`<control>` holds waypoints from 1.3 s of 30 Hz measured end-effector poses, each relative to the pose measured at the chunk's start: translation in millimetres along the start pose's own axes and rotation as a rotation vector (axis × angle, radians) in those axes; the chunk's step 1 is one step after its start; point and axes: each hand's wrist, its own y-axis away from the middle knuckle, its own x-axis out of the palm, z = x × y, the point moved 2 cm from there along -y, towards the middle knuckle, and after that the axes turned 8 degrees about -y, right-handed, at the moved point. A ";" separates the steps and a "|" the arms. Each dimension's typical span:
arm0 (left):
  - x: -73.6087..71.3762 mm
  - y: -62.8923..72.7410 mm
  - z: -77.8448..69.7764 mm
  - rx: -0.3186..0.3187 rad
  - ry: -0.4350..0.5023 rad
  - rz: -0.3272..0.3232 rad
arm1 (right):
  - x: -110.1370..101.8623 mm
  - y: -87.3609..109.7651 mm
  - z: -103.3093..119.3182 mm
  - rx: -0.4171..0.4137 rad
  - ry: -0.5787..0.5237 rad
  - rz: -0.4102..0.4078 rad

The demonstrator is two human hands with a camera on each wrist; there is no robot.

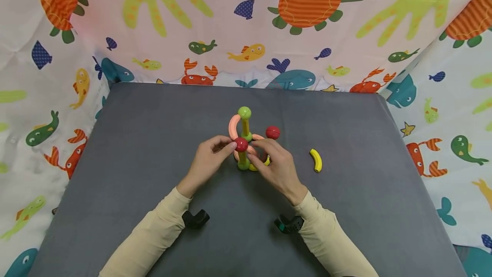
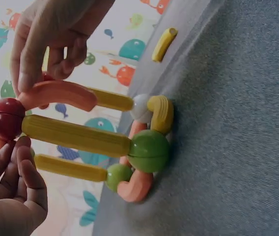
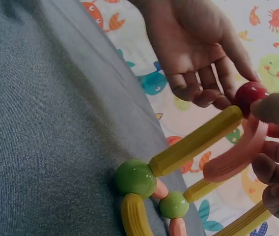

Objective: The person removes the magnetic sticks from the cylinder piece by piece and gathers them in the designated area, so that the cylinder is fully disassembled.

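A frame of balls and sticks stands on the grey table. Its yellow straight stick [image 2: 75, 135] rises from a green ball [image 2: 149, 151] to a red ball [image 1: 241, 144]. My left hand [image 1: 207, 159] holds that red ball at the thumb and fingertips. A pink curved stick [image 2: 61, 93] is pinched in my right hand [image 1: 280, 166], one end right at the red ball. Another green ball [image 1: 244, 112] tops an upright at the back. Beyond my right fingers shows a second red ball [image 1: 273, 132]. Curved yellow stick [image 2: 162, 114] and white ball [image 2: 140, 108] sit at the base.
A loose yellow curved stick [image 1: 316, 160] lies on the grey table [image 1: 153, 119], right of my right hand. Behind and beside the table hangs a cloth [image 1: 215, 20] printed with sea animals. Dark cameras are strapped at both wrists.
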 end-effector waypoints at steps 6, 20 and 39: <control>4.0 -3.5 -10.7 -0.005 -0.020 0.000 | 1.4 -1.3 -4.0 -0.016 0.025 -0.027; 5.2 -4.1 -13.1 -0.002 -0.028 -0.008 | -8.0 8.7 -10.2 0.008 0.087 -0.038; 5.5 -4.8 -14.6 -0.014 -0.013 0.005 | -77.1 63.4 -112.9 0.280 0.522 -0.011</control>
